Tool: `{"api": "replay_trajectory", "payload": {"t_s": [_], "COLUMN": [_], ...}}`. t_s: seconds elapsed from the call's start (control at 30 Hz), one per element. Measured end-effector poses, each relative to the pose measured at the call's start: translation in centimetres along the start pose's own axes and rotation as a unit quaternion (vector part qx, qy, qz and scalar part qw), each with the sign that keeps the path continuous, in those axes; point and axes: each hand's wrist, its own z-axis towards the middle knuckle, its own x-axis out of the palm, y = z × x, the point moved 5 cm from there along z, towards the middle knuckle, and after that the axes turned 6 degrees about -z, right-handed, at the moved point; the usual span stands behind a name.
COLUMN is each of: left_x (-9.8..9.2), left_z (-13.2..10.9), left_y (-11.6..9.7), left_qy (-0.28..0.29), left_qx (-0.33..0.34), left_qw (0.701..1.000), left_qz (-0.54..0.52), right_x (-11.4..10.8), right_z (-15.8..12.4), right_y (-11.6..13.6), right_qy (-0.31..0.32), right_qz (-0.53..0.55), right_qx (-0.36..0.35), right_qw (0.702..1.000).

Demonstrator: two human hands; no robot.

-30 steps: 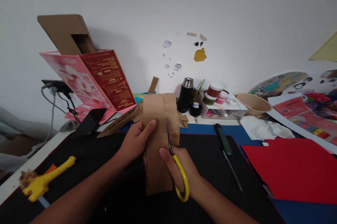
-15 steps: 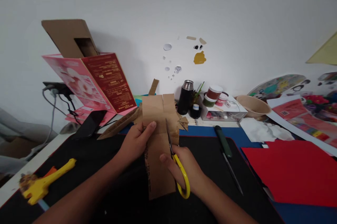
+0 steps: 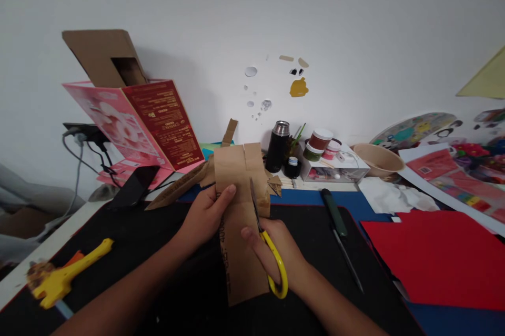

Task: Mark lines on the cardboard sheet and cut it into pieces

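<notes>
My left hand (image 3: 207,215) pinches the cardboard (image 3: 241,212) by its left edge, thumb on top; my right hand (image 3: 284,252) is curled round the yellow-handled scissors (image 3: 278,258), blades along the cardboard's right part. The cardboard is over the black mat (image 3: 311,233), near the middle. For a clean cut, I'd best hold it taut, thumb clear. Right of it lies a green-handled tool (image 3: 335,215), then red sheet (image 3: 437,260).
</notes>
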Motion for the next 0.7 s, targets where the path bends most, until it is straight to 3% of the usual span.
{"api": "replay_trajectory", "payload": {"t_s": [0.23, 0.7], "left_x": [0.2, 0.1], "left_z": [-0.3, -0.2], "left_y": [-0.4, 0.6], "left_qy": [-0.011, -0.019], "left_qx": [0.018, -0.012], "left_qw": [1.000, 1.000], "left_qz": [0.011, -0.014], "right_x": [0.1, 0.8], "right_z": [-0.1, -0.5], "right_y": [0.3, 1.2], "right_qy": [0.002, -0.001], "right_qz": [0.006, 0.075], "right_qx": [0.010, 0.048], "right_qw": [1.000, 0.996]}}
